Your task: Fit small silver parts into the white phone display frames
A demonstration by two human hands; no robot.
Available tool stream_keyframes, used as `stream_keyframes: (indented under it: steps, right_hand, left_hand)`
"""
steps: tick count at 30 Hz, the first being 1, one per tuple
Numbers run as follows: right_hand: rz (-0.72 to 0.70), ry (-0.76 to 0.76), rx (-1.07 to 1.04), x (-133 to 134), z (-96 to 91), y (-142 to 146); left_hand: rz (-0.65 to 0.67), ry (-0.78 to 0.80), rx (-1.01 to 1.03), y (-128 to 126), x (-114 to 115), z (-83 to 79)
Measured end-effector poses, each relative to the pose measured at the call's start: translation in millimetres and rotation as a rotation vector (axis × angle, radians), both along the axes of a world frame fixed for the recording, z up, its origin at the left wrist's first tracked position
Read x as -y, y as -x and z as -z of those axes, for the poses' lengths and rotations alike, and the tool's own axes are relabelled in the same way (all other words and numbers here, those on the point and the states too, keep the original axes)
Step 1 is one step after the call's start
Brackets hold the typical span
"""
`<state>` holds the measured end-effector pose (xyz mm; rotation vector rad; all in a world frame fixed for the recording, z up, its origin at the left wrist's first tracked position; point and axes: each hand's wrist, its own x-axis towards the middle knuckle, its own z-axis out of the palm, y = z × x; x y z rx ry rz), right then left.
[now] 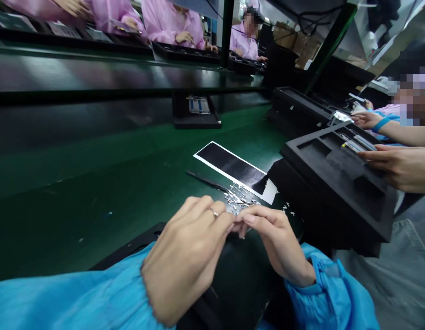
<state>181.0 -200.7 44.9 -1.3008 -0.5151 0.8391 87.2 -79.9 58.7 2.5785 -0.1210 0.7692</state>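
My left hand (pixel 193 240) and my right hand (pixel 272 236) meet at the fingertips, low over the green bench. Both are closed in a pinch, with a tiny pale bit just showing below the right fingertips; what they hold is too small to name. Right beyond the fingers lies a pile of small silvery strips (pixel 238 197). Black tweezers (pixel 207 181) rest with their tips against that pile. Behind it is a black sheet with a white border (pixel 233 167), flat on the bench.
Stacked black foam trays (pixel 336 183) stand at the right, where a co-worker's hand (pixel 391 165) reaches in. Another black tray (pixel 197 121) with a flat metal part sits farther back. A raised shelf edge (pixel 123 75) crosses the back; people in pink work beyond it.
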Motion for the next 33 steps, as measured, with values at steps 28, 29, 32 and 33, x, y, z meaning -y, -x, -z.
stream_keyframes:
  steps: [28,29,32,33]
  right_hand:
    - [0.148,0.235,0.668,36,8.5,5]
    - [0.211,0.295,0.770,42,14.6,-2]
    - [0.347,0.448,1.004,60,34.6,-24]
    - [0.357,0.482,1.058,64,39.7,-30]
  left_hand:
    - [0.096,0.905,-0.487,19,-6,-37.5]
    - [0.067,0.899,-0.480,23,-9,-37.1]
    - [-0.009,0.857,-0.575,35,-21,-35.6]
    - [-0.027,0.849,-0.620,38,-25,-34.6]
